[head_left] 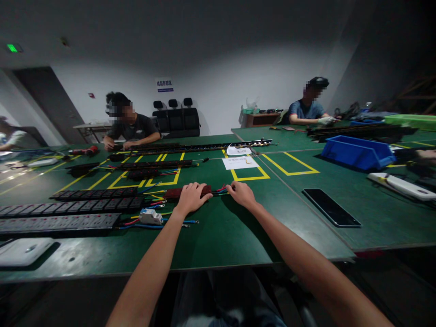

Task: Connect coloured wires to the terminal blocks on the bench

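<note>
A dark reddish-brown strip [172,194] lies on the green table in front of me. My left hand [191,199] is laid over it, with the fingers bent across its far edge and the thumb along the near side. From its right end run red, blue and green wires [220,191]. Closed on the ends of those wires is my right hand [242,194], its fingertips hiding the tips. To the left, several black power strips [61,223] lie side by side with their wire ends pointing right. A white and blue breaker [151,216] sits on the nearest wires.
Paper sheets [240,163] lie beyond my hands. On the right are a black phone [331,208], a blue bin [357,152] and a white device [405,186]. Another white device [27,251] rests at the near left. People work across the table [272,240].
</note>
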{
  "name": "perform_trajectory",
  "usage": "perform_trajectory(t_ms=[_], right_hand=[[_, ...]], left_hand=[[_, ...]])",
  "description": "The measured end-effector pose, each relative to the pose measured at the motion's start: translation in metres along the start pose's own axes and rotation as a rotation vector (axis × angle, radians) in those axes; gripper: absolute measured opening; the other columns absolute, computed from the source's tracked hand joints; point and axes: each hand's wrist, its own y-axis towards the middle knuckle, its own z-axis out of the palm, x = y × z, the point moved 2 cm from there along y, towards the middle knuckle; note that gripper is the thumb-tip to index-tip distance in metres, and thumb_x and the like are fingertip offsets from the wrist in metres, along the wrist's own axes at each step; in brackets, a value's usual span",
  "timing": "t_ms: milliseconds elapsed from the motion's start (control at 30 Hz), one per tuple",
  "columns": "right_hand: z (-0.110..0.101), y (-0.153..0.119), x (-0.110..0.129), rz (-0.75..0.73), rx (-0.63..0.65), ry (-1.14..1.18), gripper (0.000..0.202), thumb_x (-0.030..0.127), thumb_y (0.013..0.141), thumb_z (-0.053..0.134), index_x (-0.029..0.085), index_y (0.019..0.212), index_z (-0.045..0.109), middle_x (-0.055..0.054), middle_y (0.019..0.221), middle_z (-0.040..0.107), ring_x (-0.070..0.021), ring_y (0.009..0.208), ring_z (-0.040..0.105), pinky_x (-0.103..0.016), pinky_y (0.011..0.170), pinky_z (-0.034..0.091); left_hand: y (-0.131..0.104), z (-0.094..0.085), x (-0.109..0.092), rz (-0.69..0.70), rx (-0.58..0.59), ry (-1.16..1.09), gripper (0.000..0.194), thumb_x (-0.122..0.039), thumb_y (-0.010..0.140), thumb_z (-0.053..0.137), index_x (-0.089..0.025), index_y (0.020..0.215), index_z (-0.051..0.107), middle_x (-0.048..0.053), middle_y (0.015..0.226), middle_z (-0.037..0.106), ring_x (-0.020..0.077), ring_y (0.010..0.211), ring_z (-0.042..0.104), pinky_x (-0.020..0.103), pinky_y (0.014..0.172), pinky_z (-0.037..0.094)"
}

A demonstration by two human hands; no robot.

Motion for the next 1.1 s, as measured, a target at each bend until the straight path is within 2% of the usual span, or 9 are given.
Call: perform_trajectory(t_ms=[1100], right_hand=[[-0.0024, -0.001, 0.001, 0.003, 0.01, -0.002, 0.034, 0.048, 0.102, 0.05, 0.021, 0.092, 0.07, -0.008, 0.094, 0.074, -0.0195, 0.083, 0.065, -0.026, 0.063, 0.033]], left_hand=[[0.0002, 0.0001, 0.0002, -0.002, 0.002, -0.015, 0.071, -0.072, 0.098, 0.034, -0.021, 0.141, 0.058, 0.015, 0.125, 0.066, 0.0313, 0.114, 0.059, 0.043, 0.096, 0.042]])
